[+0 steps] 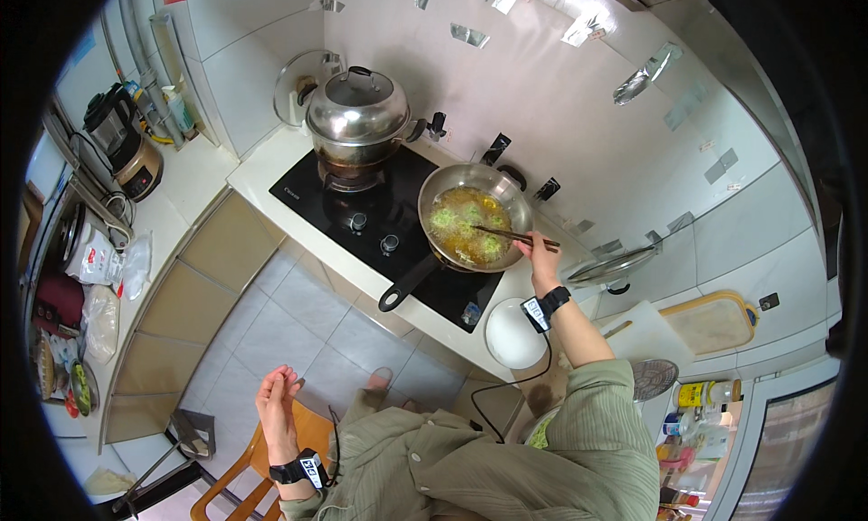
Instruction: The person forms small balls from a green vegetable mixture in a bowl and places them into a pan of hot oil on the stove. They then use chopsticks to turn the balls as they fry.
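Light-green lumpy food pieces (445,218) lie in bubbling yellow oil (466,198) inside a round, silver metal frying pan (449,178), as the head view shows. Bubbles blur their edges, so their number cannot be told. Their pan sits on the right part of a black glass cooktop (298,191), its long black handle (409,284) pointing toward the person.

In that same view, the right hand (541,255) is at the pan's right rim, fingers closed around a pair of thin dark-brown chopsticks (503,233). Their tips reach into the oil among the pieces; whether they pinch one cannot be told. The left hand (278,405) is empty and held well apart from the pan, its fingers loosely bent, above an orange-brown wooden chair (309,431). Each wrist wears a black strap with a small white device.

Left of the pan, on the cooktop, stands a large silver metal pot (348,150) with a high domed lid (362,108). Just beside the cooktop's right end, below the right wrist, a round white dish (515,336) rests on the counter. Farther right are a white cutting board (646,329) and a tan board with a yellow-orange rim (710,324), leaning near the wall.
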{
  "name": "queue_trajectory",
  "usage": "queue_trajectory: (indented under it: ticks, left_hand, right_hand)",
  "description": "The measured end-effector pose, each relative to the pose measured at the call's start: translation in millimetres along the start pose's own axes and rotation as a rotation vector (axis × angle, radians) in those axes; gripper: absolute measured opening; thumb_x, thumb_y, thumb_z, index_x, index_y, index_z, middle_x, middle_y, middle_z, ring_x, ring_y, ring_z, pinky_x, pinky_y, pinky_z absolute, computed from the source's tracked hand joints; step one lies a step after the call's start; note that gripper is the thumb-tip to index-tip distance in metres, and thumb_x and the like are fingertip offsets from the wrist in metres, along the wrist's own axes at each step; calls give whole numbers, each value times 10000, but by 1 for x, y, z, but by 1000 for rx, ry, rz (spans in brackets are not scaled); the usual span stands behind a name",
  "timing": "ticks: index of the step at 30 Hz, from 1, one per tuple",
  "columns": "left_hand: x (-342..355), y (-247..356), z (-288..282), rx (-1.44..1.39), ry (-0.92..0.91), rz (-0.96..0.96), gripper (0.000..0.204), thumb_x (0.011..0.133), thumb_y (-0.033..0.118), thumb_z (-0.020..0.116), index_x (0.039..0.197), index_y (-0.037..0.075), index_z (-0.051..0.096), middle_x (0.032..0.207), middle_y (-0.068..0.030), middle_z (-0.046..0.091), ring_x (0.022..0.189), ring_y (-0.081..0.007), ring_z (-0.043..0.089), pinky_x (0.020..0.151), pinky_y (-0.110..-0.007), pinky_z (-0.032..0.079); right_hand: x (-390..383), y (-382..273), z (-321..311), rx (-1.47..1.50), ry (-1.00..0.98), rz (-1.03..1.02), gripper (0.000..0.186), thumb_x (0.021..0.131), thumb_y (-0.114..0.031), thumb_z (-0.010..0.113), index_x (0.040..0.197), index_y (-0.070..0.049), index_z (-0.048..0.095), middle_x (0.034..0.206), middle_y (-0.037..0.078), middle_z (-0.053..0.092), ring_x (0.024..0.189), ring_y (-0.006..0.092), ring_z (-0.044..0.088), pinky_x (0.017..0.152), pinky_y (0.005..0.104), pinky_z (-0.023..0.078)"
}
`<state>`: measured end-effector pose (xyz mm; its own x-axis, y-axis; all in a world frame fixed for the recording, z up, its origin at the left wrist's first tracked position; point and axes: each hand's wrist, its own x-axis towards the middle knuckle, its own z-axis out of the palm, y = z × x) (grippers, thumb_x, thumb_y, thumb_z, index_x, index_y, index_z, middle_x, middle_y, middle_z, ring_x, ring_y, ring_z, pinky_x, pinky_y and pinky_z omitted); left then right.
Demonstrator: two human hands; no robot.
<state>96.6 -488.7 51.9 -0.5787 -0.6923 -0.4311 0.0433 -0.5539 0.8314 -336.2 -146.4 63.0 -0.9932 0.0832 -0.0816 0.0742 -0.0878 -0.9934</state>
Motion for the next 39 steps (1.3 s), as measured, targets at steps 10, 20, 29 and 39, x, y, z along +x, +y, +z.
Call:
queue_trajectory:
  ticks: [10,20,29,39]
  left_hand:
    - [6,1,3,12,-51,-3,197,940,128,537,1069,-3,607,991,-83,637,901,-160,619,767,-285,516]
    - [7,-2,-1,15,-60,-12,204,940,137,538,1075,-1,604,999,-83,638,904,-163,616,782,-290,513]
    - [6,-5,-4,-12,-43,-19,207,938,133,539,1085,1,600,1004,-82,637,920,-163,618,781,-278,512]
    - [10,-2,8,52,-76,-40,213,940,152,545,1087,9,602,1005,-72,639,922,-158,617,784,-275,506]
  right_hand:
    - [9,-6,-1,-115,-160,-23,303,935,-197,538,1064,77,560,936,160,617,756,269,689,677,280,556]
    - [26,1,18,-24,-7,88,256,917,-119,506,930,132,551,882,208,630,735,293,691,643,280,569]
    - [25,-24,2,-43,-44,94,233,896,-95,512,891,136,536,872,232,626,726,315,689,624,290,578]
    - [9,-18,31,-26,-91,84,219,912,-108,504,922,101,567,847,189,651,693,269,693,625,266,576]
